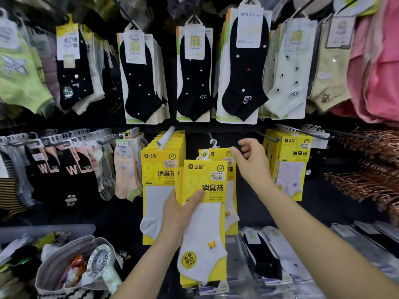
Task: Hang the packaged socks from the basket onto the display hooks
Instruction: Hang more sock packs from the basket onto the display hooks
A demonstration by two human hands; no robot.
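Steadily, sock packs (204,187) were held by left hand (179,210); rear pack (218,155), pinched by right hand (250,162), needed aligning with hook (210,135) above.

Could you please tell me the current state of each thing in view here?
left hand: grips the held sock packs.
held sock packs: upright, not yet hung.
right hand: at the held packs' top corner; grip unclear.
middle hook: bare.
hung yellow packs: hanging on their hook.
bag: open, fan inside.
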